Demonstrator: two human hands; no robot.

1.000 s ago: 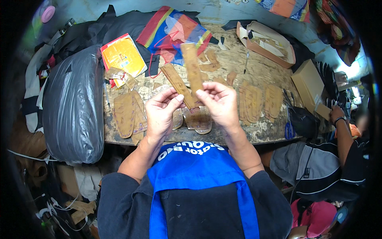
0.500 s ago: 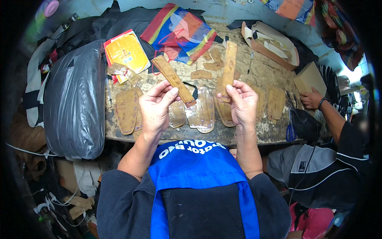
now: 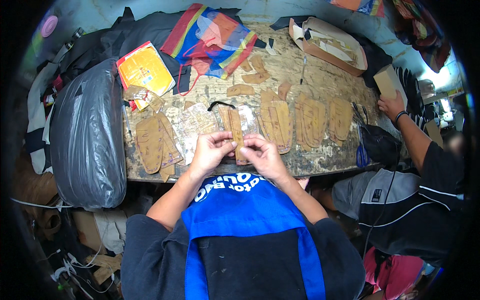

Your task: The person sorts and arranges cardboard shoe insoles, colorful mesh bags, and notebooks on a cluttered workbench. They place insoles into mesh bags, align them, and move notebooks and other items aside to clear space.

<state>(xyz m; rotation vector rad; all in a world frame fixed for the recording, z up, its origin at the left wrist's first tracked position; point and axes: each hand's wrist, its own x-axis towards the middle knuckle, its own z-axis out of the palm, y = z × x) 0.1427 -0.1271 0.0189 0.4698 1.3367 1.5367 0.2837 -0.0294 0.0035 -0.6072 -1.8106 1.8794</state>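
My left hand (image 3: 211, 151) and my right hand (image 3: 263, 156) are close together near the table's front edge. Between their pinched fingers is a narrow brown strip-shaped pattern piece (image 3: 236, 128), standing lengthwise away from me. Another brown strip lies right along its left side; I cannot tell how far the two overlap. Under and around my hands are plastic-covered pieces (image 3: 196, 121) and a black strap (image 3: 221, 104). To the right lie several rounded brown pattern pieces (image 3: 314, 122), and on the left is another rounded one (image 3: 149, 145).
A stuffed grey plastic bag (image 3: 89, 135) stands left, with a yellow envelope (image 3: 146, 70) behind it. Farther back lie a striped mesh bag (image 3: 210, 42) and an open cardboard box (image 3: 327, 50). At right, a co-worker's hand (image 3: 391, 103) touches a box (image 3: 389, 82); blue-handled scissors (image 3: 362, 156) lie nearer.
Half a second ago each hand held up one brown strip, well apart. Now both hands have come down and together at the strips. The view has shifted slightly.
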